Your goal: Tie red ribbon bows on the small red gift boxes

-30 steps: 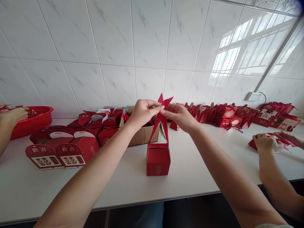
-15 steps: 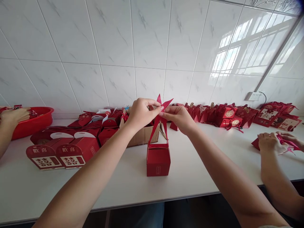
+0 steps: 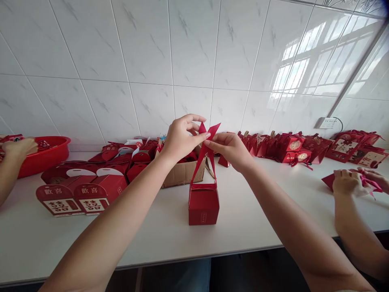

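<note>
A small red gift box (image 3: pixel 203 206) stands on the white table in front of me. From its top a red ribbon (image 3: pixel 198 167) rises in two strands that cross between my hands, with two pointed ends sticking up. My left hand (image 3: pixel 186 136) pinches the ribbon at the crossing with the thumb, its fingers lifted and curved behind. Close beside it, my right hand (image 3: pixel 229 149) grips the same crossing between thumb and fingertips. Part of the ribbon is hidden by the fingers.
Red boxes with white labels (image 3: pixel 62 206) stand at left, before more boxes. Behind my left hand is a cardboard carton (image 3: pixel 182 173). Red boxes (image 3: pixel 293 148) line the wall at right. Other people's hands work at a red basin (image 3: pixel 57 152) and at a red item (image 3: pixel 328 181).
The fingers of my left hand have lifted and spread from the ribbon's crossing, while its thumb stays there. The ribbon ends have shifted slightly. The box stays in place.
</note>
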Demonstrator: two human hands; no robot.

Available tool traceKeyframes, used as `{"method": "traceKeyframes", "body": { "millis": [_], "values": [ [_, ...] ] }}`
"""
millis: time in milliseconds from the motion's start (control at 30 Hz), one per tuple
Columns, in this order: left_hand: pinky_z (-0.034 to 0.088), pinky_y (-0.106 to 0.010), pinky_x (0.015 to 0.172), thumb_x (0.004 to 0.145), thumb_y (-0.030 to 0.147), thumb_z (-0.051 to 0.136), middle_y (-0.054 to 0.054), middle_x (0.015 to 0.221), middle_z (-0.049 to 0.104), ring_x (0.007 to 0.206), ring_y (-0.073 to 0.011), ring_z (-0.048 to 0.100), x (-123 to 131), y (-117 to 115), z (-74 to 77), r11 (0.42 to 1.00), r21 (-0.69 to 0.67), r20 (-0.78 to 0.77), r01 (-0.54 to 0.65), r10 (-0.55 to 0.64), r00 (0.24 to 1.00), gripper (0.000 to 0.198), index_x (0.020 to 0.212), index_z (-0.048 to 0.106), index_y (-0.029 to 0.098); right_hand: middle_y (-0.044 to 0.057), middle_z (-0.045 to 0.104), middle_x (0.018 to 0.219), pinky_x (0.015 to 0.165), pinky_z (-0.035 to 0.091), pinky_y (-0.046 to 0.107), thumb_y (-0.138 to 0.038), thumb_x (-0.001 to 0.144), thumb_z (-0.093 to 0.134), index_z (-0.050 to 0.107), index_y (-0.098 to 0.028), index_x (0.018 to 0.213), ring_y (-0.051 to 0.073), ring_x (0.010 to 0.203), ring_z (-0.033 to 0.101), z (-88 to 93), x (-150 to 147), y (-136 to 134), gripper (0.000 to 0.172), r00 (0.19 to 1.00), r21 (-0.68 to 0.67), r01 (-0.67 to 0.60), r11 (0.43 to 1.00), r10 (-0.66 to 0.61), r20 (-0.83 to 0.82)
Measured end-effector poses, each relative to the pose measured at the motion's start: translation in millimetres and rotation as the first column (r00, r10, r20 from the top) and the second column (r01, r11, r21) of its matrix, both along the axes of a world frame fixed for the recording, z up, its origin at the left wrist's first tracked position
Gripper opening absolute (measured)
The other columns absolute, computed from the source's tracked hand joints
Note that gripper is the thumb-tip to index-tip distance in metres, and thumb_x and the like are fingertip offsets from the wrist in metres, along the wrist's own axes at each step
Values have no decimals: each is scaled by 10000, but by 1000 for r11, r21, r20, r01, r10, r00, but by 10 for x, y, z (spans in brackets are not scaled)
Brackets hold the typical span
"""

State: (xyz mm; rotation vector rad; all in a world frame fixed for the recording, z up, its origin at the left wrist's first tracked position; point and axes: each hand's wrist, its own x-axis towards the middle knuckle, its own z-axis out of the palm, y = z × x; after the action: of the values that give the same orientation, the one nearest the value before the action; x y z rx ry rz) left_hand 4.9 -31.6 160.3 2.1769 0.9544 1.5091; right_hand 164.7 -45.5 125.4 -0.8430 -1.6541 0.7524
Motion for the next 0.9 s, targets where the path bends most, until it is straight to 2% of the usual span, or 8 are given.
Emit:
{"method": "traceKeyframes", "body": {
  "millis": [133,367,433,567,667,767,833,900],
  "values": [
    [508,-259,649,673,299,760,-28,734,682,659,-131,613,-11,3,2,985,-96,85,143,-135,987,197,769,682,146,0,586,652,581,389,263,-409,711,726,669,-153,696,99,597,483,4,11,43,264,993,-30,-94,995,92,-74],
    [487,-294,758,706,422,726,-55,884,706,839,-182,633,-79,2,-205,967,-179,207,181,-142,968,281,828,685,172,-20,551,591,576,391,267,-393,701,741,634,-160,612,94,571,476,-52,45,127,271,982,-63,-122,991,111,-156],
    [470,-318,806,787,468,621,-59,963,697,906,-194,625,-105,24,-279,912,-297,263,281,-205,943,314,922,667,188,-18,557,599,577,390,267,-407,701,740,634,-163,609,96,578,478,-59,52,131,282,986,-44,-106,993,99,-136],
    [438,-370,859,827,327,464,-46,948,692,918,-213,620,-145,105,-396,711,-504,285,490,-399,872,270,973,652,197,-23,547,583,534,361,261,-427,699,739,643,-167,608,92,549,448,-35,86,124,291,997,-4,-60,998,60,-44],
    [428,-373,841,765,214,419,-36,771,674,810,-209,616,-166,152,-451,655,-554,237,513,-467,852,276,876,669,179,5,595,648,588,411,289,-427,749,698,692,-180,666,135,645,527,34,154,111,260,983,102,-123,987,107,148],
    [441,-357,770,757,206,413,-21,622,616,662,-186,582,-188,173,-478,630,-590,217,505,-479,851,261,793,669,169,51,663,852,732,446,329,-336,811,657,738,-202,778,182,858,588,138,228,70,160,890,254,-250,934,119,440],
    [441,-339,743,759,210,419,-17,632,620,643,-169,571,-201,183,-486,629,-613,207,479,-458,865,251,794,664,171,61,669,943,801,413,366,-260,836,634,748,-223,811,196,922,583,196,247,23,123,752,357,-261,897,-43,658],
    [437,-327,732,753,206,419,-22,688,644,677,-166,583,-207,195,-491,646,-624,199,439,-412,889,245,812,655,175,61,668,968,846,351,414,-188,850,609,749,-236,775,221,967,564,218,228,-30,166,530,477,-238,846,-299,794]
  ]
}}
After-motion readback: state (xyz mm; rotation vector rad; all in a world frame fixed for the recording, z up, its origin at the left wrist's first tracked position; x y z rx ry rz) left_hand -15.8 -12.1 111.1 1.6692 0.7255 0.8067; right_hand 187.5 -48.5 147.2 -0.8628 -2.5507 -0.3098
